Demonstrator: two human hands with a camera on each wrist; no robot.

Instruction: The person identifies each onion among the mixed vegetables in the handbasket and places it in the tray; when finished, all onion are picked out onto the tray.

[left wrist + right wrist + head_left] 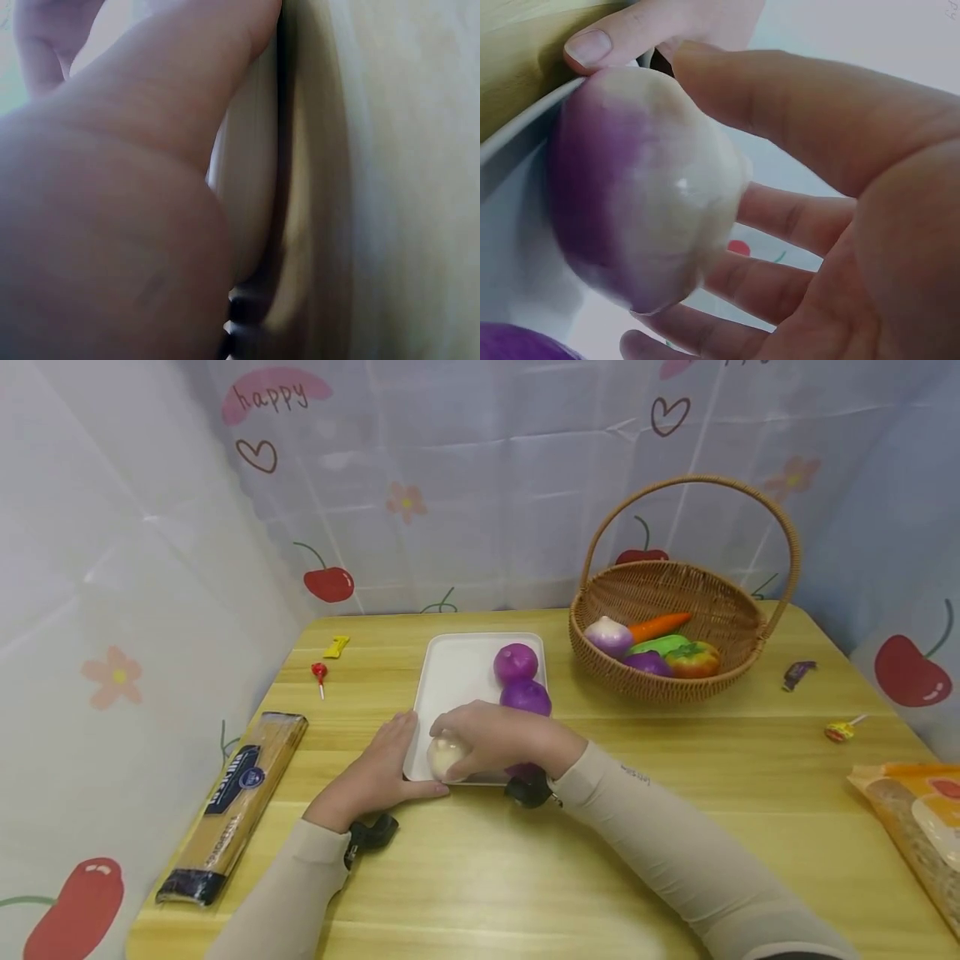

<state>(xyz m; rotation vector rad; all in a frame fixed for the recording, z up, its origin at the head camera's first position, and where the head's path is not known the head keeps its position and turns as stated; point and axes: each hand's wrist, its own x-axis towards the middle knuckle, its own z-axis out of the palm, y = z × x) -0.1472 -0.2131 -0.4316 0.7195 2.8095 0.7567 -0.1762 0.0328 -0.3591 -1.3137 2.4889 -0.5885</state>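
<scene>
A white-and-purple turnip [652,187] is between the thumb and fingers of my right hand [491,739], at the near left corner of a white tray [461,664]. Its pale side [444,754] shows in the head view. My left hand [378,768] rests against that same corner, with its fingers along the tray's left side and its thumb along the front edge. The left wrist view has the thumb beside the tray's side wall [251,172]. Purple round vegetables [516,664] lie along the tray's right side, partly hidden by my right hand.
A wicker basket [675,689] at the back right holds a carrot [660,627], a turnip [608,637] and other vegetables. On the left lie a spaghetti pack [236,802], a red lollipop [319,671] and a yellow candy [337,647]. An orange bag [911,818] sits at the right edge.
</scene>
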